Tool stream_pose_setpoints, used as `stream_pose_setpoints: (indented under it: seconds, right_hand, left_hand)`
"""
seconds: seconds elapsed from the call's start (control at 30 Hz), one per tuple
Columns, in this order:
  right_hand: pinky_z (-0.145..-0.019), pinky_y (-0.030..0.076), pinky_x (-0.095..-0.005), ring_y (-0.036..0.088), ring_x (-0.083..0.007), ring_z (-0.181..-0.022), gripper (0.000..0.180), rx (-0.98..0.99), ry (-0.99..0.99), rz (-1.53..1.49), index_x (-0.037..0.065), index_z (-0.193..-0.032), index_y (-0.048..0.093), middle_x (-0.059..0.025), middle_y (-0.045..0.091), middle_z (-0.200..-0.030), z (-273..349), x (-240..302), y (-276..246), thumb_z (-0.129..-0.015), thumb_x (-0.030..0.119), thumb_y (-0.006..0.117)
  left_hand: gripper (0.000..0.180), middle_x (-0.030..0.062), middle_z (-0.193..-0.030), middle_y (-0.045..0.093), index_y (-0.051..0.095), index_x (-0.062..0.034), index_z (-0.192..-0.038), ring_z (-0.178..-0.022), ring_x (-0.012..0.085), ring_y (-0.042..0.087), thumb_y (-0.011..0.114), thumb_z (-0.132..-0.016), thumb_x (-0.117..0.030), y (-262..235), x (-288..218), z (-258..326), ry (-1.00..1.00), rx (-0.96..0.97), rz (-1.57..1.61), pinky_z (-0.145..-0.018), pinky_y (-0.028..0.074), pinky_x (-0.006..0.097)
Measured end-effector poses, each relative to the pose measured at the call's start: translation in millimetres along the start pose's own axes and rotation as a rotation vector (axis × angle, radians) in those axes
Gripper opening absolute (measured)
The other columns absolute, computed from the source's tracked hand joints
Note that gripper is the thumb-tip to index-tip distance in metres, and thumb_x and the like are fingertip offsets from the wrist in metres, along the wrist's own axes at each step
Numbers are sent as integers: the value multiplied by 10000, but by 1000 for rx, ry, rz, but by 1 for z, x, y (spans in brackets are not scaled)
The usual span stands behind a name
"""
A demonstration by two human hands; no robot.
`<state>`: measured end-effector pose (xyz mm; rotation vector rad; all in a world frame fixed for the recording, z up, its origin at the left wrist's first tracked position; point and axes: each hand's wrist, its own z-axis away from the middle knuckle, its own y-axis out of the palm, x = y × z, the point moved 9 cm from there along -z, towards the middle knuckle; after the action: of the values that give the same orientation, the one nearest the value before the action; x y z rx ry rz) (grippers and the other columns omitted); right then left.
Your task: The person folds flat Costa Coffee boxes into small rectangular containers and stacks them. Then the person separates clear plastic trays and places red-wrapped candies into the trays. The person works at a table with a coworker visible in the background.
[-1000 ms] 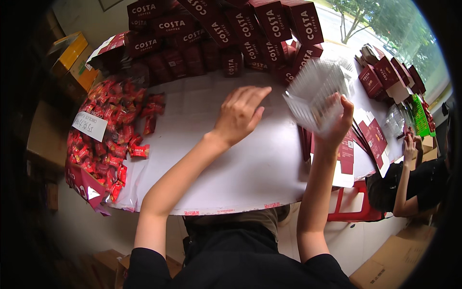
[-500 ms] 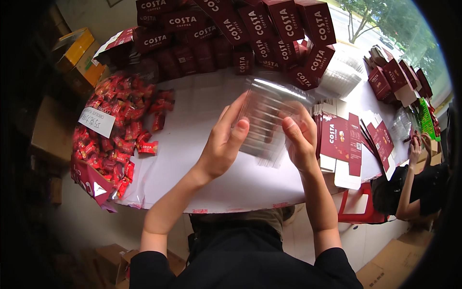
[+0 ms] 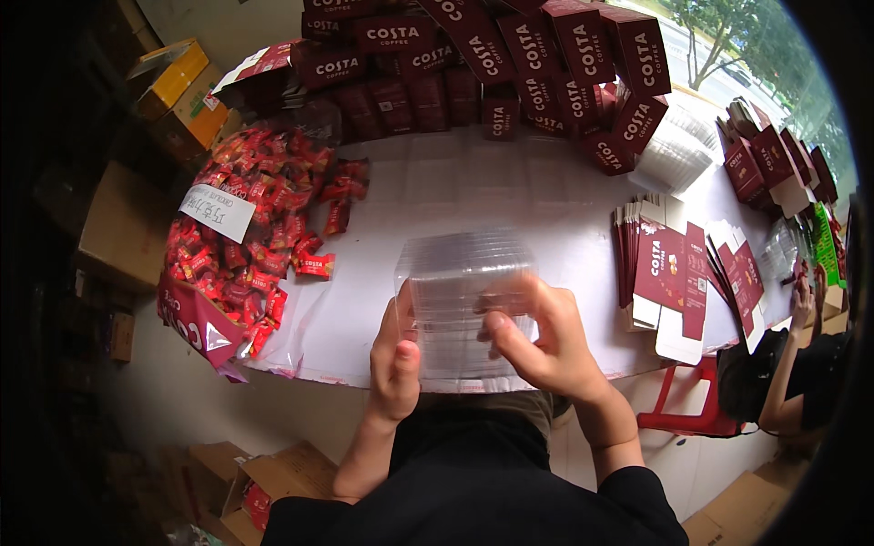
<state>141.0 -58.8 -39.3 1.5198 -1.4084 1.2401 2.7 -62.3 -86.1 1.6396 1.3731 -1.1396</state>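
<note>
Across the frame's middle, white table (image 3: 510,182); top, stacked dark red boxes (image 3: 510,55); left, open bag (image 3: 196,318) spilling red sachets (image 3: 255,209); right, flat red cartons (image 3: 660,264). Lower centre, left hand (image 3: 396,359) and right hand (image 3: 537,341) both grasp clear plastic tray stack (image 3: 464,300), contents unclear.

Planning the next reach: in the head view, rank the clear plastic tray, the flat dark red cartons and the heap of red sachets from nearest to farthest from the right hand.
1. Clear plastic tray: held in the right hand, just left of it.
2. Flat dark red cartons: stacked on the table, to the right.
3. Heap of red sachets: far left side of the table.
</note>
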Motion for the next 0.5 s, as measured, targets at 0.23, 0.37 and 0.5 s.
stream_pose_setpoints:
  seconds: [0.23, 0.37, 0.5]
  right_hand:
    - [-470, 457, -220, 562, -102, -602, 158, -254, 97, -189, -52, -923, 534, -69, 591, -730, 35, 5, -46, -795, 39, 513]
    - [-483, 460, -227, 563, -108, -617, 144, -187, 136, -212, -48, -912, 538, -65, 584, -761, 37, -19, -29, -811, 53, 513]
    - [-499, 461, -231, 563, -108, -636, 136, -230, 215, -314, -40, -918, 536, -59, 573, -761, 42, -38, -23, -827, 58, 512]
  left_hand:
    - [590, 264, -1343, 330, 269, -53, -1369, -1262, 343, 347, 331, -937, -450, -40, 57, 11, -503, -84, 871, -1022, 327, 443]
    - [509, 227, -1386, 285, 258, -41, -1363, -1288, 317, 313, 346, -962, -342, -83, 61, 4, -255, -323, 241, -1058, 263, 411]
    - [455, 215, -1380, 299, 223, -33, -1370, -1292, 313, 306, 340, -938, -114, -107, 28, 13, 129, -485, -272, -1057, 248, 423]
